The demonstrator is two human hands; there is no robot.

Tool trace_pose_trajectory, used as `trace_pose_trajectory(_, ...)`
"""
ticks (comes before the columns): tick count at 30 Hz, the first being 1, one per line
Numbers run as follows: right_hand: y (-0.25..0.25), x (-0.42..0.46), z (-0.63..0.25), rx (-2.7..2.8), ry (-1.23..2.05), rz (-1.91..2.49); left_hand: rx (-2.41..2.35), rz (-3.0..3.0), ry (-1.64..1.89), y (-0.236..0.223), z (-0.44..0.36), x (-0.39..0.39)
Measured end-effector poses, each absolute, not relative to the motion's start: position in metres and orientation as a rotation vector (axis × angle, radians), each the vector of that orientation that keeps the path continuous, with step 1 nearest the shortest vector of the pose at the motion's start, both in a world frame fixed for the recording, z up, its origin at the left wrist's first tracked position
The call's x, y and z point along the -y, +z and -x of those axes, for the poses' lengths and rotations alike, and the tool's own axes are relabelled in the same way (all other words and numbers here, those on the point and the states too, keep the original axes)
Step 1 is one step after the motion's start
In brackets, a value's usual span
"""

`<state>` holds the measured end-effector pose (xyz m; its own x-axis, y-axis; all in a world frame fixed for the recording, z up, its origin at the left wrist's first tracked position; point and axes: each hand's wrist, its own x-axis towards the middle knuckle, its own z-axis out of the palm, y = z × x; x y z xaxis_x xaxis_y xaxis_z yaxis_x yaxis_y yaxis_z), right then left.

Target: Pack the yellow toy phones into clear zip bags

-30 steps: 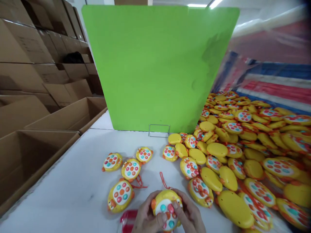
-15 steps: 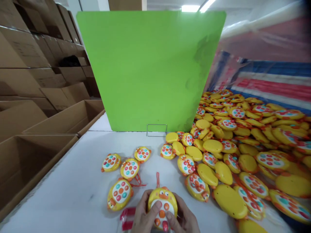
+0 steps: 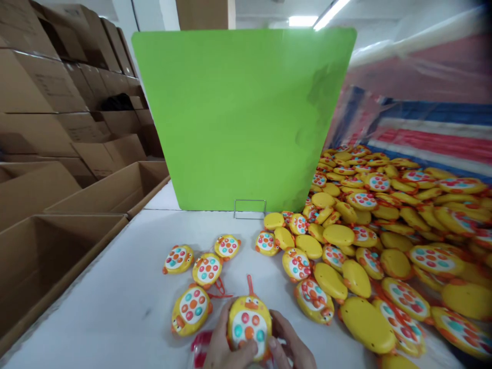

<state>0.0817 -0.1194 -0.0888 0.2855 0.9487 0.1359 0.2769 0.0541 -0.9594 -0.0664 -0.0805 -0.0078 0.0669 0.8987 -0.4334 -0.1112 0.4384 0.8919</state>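
A yellow duck-faced toy [image 3: 250, 319] with a white panel of coloured round buttons is held upright at the bottom centre. My left hand [image 3: 226, 343] grips its left side, with the thumb across the lower buttons. At the lower right edge, my right hand [image 3: 290, 343] closes round the toy, its thumb tip touching the rim. A red strap loop [image 3: 249, 283] sticks up from the toy's top. Just left of my left hand lies a clear and pink-red plastic item [image 3: 200, 348], partly hidden. Nearby, several similar toys [image 3: 191, 309] lie face up on the white table [image 3: 115, 307].
A big pile of the same toys [image 3: 367, 323] covers the right side. Behind the table's middle stands a green board [image 3: 246, 118], with a wire holder [image 3: 249, 209] at its base. Open cardboard boxes [image 3: 65, 251] line the left edge; more are stacked behind.
The toy has shifted slightly left and tilted a little. My thumbs have moved down off the upper buttons, so more of the panel shows. The camera view has shifted slightly.
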Motion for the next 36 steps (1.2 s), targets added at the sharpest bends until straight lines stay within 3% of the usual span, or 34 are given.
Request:
trace_pose_trajectory(5,-0.087,0.114,-0.145,1.527,0.055,1.736,-1.194,-0.469,1.211,-0.015,0.083,0.051)
trace_pose_trajectory(8,-0.088,0.11,-0.172,1.533,-0.078,1.896,-1.059,-0.317,1.183,-0.016,0.087,0.041)
trace_pose_trajectory(14,-0.096,0.103,-0.186,1.493,-0.019,1.961,-0.965,-0.246,0.904,-0.024,0.068,0.059)
trace_pose_trajectory(20,-0.073,0.11,-0.172,1.614,0.103,1.776,-0.956,-0.385,0.78,-0.045,0.028,0.071)
trace_pose_trajectory(30,-0.032,0.125,-0.15,1.508,0.833,1.529,-0.751,-0.477,0.741,-0.035,0.014,0.075)
trace_pose_trajectory(36,-0.029,0.13,-0.167,0.717,0.563,1.657,-0.788,-0.448,0.785,-0.037,0.021,0.079)
